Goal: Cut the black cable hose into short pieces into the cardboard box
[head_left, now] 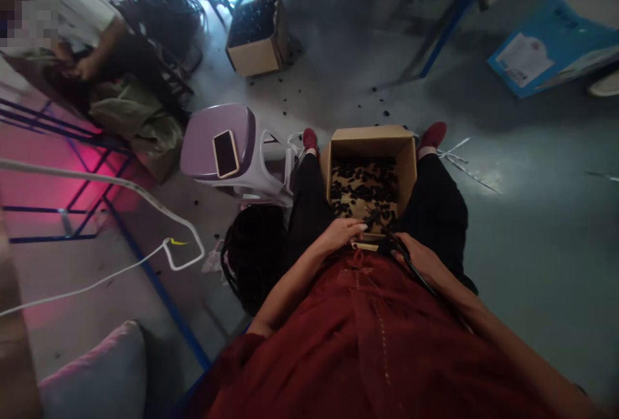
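Observation:
My left hand (341,235) is at my lap, over the near edge of an open cardboard box (367,133) between my legs. Its fingers pinch a small black piece (371,218), perhaps a cable end; the exact kind is too small to tell. Close by on the right, my right hand (418,256) is closed round a thin black cable (412,268) that runs back along my forearm. The cable's front end comes close to the black piece; whether they join is unclear. Many small black pieces (365,190) lie scattered inside the box.
A purple-topped stool (198,145) bears a phone (225,154). Beside my left leg lies a black bundle (256,251). Another box (256,58) holds black pieces. A blue box (532,58), blue metal frames (159,290) and a seated person (97,51) are around. A white cable (120,180) hangs left.

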`<state>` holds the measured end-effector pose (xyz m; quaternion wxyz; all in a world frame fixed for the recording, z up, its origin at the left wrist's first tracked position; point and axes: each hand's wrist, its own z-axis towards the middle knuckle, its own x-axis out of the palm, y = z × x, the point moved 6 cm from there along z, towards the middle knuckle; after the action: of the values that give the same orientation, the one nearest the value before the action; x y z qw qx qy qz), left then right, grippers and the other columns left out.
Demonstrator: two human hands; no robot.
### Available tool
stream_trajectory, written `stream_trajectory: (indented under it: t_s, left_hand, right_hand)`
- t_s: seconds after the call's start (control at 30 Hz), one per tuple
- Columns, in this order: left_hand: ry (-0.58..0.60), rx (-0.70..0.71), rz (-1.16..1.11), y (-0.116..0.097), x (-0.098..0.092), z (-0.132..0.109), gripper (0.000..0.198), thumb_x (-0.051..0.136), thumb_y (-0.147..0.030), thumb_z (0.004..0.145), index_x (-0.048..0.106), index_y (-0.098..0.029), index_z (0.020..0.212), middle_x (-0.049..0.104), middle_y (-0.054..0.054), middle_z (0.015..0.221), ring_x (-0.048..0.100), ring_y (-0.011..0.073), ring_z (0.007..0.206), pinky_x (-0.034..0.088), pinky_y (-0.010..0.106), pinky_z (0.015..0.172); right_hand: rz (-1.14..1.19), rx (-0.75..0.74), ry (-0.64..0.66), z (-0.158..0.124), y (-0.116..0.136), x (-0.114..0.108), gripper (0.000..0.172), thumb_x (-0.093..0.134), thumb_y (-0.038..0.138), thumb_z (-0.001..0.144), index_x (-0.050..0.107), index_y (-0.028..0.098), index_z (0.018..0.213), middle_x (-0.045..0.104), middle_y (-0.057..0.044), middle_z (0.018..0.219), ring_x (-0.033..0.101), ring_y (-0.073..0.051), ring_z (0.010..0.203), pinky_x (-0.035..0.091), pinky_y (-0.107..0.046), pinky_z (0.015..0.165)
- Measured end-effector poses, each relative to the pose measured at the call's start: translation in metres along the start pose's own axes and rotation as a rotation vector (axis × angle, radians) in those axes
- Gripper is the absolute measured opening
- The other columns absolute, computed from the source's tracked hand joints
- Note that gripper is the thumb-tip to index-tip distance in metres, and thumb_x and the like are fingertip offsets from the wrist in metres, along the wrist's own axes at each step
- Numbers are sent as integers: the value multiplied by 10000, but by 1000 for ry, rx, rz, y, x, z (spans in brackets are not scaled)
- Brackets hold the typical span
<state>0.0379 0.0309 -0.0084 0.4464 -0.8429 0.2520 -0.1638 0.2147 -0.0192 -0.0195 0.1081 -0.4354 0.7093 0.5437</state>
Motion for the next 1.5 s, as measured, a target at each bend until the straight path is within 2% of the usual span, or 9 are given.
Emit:
stream_trajectory:
  t_s: [0.17, 0.37, 0.53, 0.73, 1.1, 1.23, 1.33, 1.43, 1.5]
  left_hand:
    - [-38, 25, 224, 3, 2, -1, 370, 415, -431, 832, 595, -119, 750, 501, -28, 630, 392, 68, 539, 303, 196, 522]
    - [-23, 40, 508, -2, 0, -3, 315, 421, -346, 871, 647, -127, 854, 618, 7, 759, 519, 109, 702, 373, 189, 639]
    - [-24, 72, 592, -8, -3, -7, 318, 404, -331, 894, 645, -135, 825, 643, 9, 775, 544, 110, 723, 372, 176, 645]
    - [-35, 97, 560, -10, -6, -9, 308, 393, -299, 899, 639, -122, 846, 619, -6, 746, 519, 90, 693, 342, 165, 604]
    - [-28, 21, 477, 0, -5, -2, 308, 407, -309, 883, 645, -119, 841, 594, 0, 724, 474, 90, 639, 332, 183, 579]
    - [-54, 11, 346, 2, -5, -1, 303, 419, -316, 871, 614, -112, 763, 544, -11, 657, 437, 77, 579, 331, 188, 565]
    - [-90, -12, 207, 2, -8, -1, 338, 385, -333, 881, 593, -106, 741, 503, -18, 620, 405, 67, 530, 336, 192, 545]
    - [-84, -16, 88, -1, -8, -2, 323, 413, -358, 868, 609, -103, 842, 493, -24, 645, 403, 64, 527, 347, 193, 534]
    - [-58, 1, 39, -4, -6, -4, 307, 508, -356, 820, 607, -114, 982, 493, -29, 682, 413, 65, 547, 355, 190, 537]
  right_hand:
    - [48, 75, 45, -1, -9, 5, 398, 413, 429, 810, 488, 183, 1113, 593, -115, 1113, 571, -242, 1008, 437, -362, 878]
    - [48, 88, 59, 0, -13, 9, 476, 441, 504, 763, 502, 183, 1109, 595, -129, 1140, 570, -260, 1051, 425, -384, 924]
    - [45, 93, 63, -1, -6, 5, 373, 431, 464, 748, 537, 222, 1012, 648, -95, 1022, 621, -253, 916, 466, -360, 816]
    - [45, 139, 86, -5, -4, 3, 295, 422, 448, 751, 533, 247, 938, 667, -59, 840, 636, -241, 746, 458, -327, 687]
    - [60, 186, 90, -8, -8, 7, 306, 405, 471, 747, 538, 274, 940, 653, -37, 673, 637, -269, 639, 426, -325, 589]
    - [70, 197, 75, -6, -8, 6, 304, 422, 487, 736, 549, 272, 910, 658, -38, 676, 646, -275, 666, 435, -326, 596]
    - [91, 241, 30, -3, -15, 3, 330, 442, 508, 724, 543, 261, 918, 678, -56, 777, 649, -283, 725, 450, -342, 627]
    - [158, 270, -28, 1, -17, -3, 363, 471, 530, 711, 535, 245, 927, 674, -71, 871, 642, -271, 762, 467, -356, 670]
    - [252, 284, -73, 4, -14, -8, 387, 483, 537, 713, 519, 233, 948, 652, -59, 787, 629, -248, 700, 478, -355, 648]
